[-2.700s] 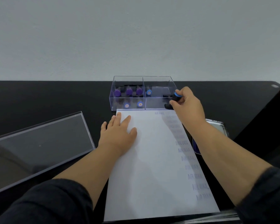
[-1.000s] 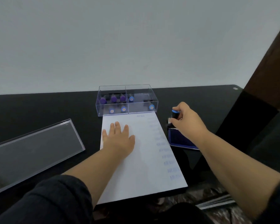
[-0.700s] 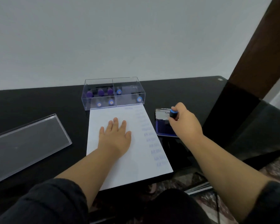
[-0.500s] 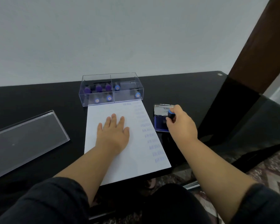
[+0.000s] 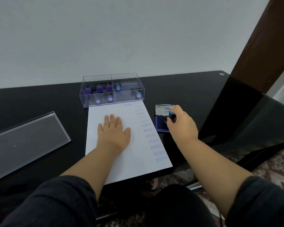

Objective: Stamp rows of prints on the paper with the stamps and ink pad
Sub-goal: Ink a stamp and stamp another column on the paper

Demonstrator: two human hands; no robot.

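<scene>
Far left, clear lid [image 5: 25,136] lying flat on the black table [image 5: 187,89]. Left hand [image 5: 114,134] flat on the paper [image 5: 121,161], fingers straight and nearly together, pinning it as before. Beyond, stamp box [image 5: 112,89]. Right hand [image 5: 181,123], a moment ago at the box, now pressing a blue-capped stamp [image 5: 171,114] clamped in curled fingers onto the ink pad [image 5: 161,123]: re-inking, likely for a second column.

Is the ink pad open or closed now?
Open: the ink pad shows its blue surface, its lid folded back behind it.
</scene>
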